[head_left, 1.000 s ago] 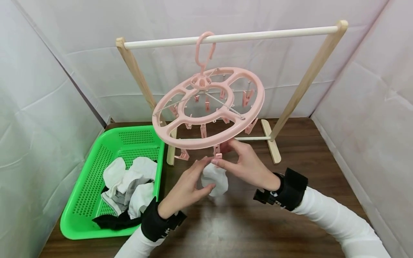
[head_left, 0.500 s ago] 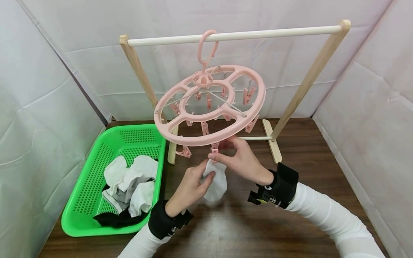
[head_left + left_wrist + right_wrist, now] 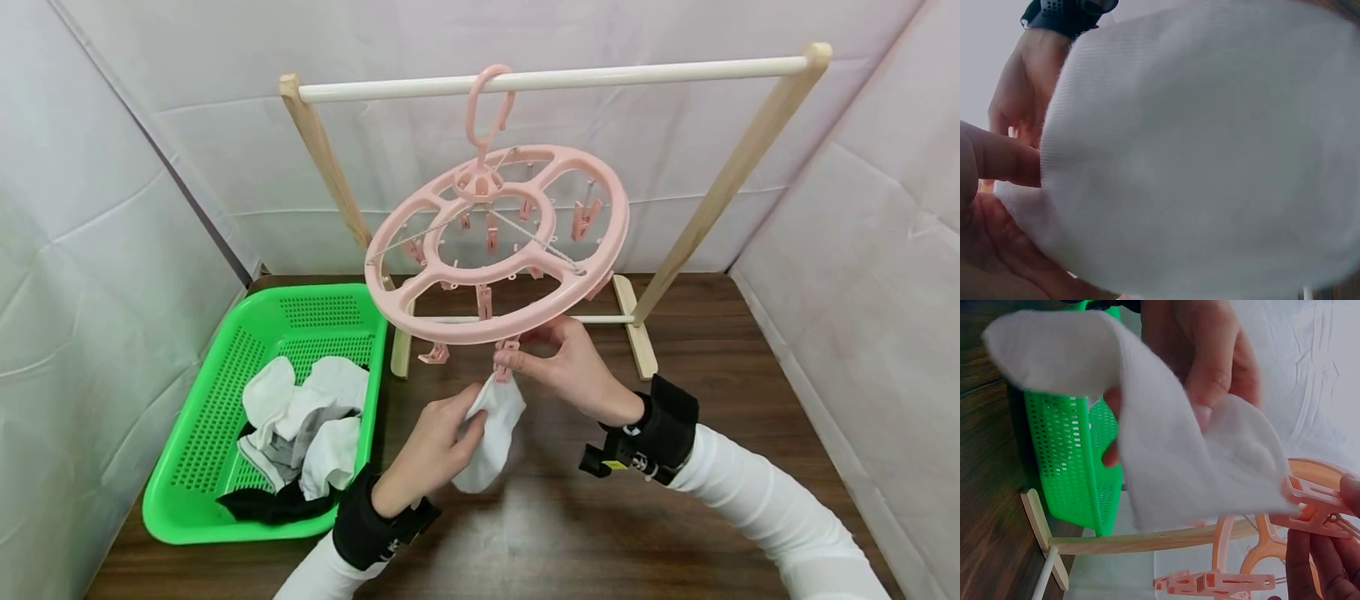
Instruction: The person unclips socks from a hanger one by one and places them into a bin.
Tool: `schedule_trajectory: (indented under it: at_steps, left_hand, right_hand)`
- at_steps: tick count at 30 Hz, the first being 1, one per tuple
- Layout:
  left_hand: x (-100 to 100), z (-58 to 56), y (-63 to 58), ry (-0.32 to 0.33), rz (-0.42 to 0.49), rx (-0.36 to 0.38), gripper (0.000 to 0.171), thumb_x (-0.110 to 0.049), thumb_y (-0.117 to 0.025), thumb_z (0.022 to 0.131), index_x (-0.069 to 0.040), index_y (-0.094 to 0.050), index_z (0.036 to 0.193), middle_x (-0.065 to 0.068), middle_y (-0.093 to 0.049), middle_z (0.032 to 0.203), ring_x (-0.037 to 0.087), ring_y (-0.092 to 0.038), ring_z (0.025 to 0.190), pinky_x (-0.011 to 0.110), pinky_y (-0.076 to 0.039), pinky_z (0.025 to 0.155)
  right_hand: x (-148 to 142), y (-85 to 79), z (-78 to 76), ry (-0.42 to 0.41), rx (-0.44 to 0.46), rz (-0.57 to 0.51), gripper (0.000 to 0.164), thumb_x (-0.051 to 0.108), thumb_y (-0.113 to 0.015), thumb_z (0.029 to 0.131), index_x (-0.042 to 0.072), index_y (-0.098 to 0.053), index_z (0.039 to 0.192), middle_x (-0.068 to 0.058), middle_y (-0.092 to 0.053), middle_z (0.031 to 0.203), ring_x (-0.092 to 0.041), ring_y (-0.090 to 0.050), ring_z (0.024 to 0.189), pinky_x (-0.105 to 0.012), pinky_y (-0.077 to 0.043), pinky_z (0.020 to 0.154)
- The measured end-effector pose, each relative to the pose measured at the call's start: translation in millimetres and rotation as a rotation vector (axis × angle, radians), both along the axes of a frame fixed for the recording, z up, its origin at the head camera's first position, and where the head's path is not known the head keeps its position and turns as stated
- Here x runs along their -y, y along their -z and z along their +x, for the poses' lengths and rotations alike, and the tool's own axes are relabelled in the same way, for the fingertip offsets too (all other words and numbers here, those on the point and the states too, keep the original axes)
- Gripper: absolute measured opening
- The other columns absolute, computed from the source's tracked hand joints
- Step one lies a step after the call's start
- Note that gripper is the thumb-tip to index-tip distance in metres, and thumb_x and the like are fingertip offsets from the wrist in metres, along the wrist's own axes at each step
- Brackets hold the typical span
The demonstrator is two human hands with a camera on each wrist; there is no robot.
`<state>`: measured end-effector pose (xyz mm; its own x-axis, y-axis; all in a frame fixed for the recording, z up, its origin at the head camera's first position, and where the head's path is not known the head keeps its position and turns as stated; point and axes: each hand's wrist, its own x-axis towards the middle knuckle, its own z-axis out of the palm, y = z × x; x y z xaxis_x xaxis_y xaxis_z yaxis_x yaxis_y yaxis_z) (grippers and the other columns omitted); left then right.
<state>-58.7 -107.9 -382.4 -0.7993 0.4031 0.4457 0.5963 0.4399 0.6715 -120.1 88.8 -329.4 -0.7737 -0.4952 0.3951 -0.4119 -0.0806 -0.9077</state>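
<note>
A white sock hangs from my left hand, which pinches it near the cuff between thumb and fingers. My right hand holds a pink clothespin under the front rim of a round pink drying hanger. In the right wrist view, one cuff corner of the sock sits at the mouth of that clothespin, thumb above it and fingers below. The sock fills most of the left wrist view and hides part of the left hand.
The hanger hooks over a white rod on a wooden stand. Other pink clothespins dangle beneath its rings. At left, a green basket holds several white, grey and black pieces of cloth.
The sock has come down and to the left with my left hand, its toe swinging leftward. The clothespin in my right hand now overlaps the sock's top edge.
</note>
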Motion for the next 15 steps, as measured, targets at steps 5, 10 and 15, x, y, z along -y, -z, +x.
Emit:
schedule_trajectory:
  at_steps: [5, 10, 15]
  left_hand:
    - [11.5, 5.2, 2.9, -0.028, -0.029, -0.021, 0.014, 0.007, -0.055, 0.088, -0.007, -0.054, 0.089, -0.001, -0.052, 0.072, 0.009, -0.045, 0.061, 0.022, -0.039, 0.054]
    - [26.3, 9.7, 2.0, -0.081, -0.028, -0.056, 0.015, 0.008, -0.056, 0.086, -0.006, -0.055, 0.091, -0.001, -0.053, 0.073, 0.009, -0.045, 0.061, 0.022, -0.038, 0.056]
    - [41.3, 13.7, -4.2, -0.133, -0.018, -0.090, 0.016, 0.009, -0.056, 0.087, -0.005, -0.058, 0.096, 0.000, -0.057, 0.077, 0.010, -0.047, 0.063, 0.024, -0.040, 0.056]
  right_hand:
    - [-1.2, -1.9, -1.6, -0.033, 0.016, -0.046, 0.009, 0.000, -0.069, 0.088, -0.001, -0.065, 0.096, -0.015, -0.067, 0.075, -0.025, -0.065, 0.071, -0.037, -0.051, 0.073]
    - [-3.7, 0.1, -1.8, 0.016, 0.019, -0.009, 0.012, 0.000, -0.070, 0.087, -0.001, -0.065, 0.098, -0.013, -0.067, 0.078, -0.023, -0.065, 0.075, -0.035, -0.050, 0.074]
    - [-6.1, 6.4, -0.1, 0.111, -0.012, 0.055, 0.020, -0.002, -0.071, 0.086, 0.001, -0.061, 0.103, -0.009, -0.066, 0.086, -0.021, -0.063, 0.084, -0.035, -0.048, 0.082]
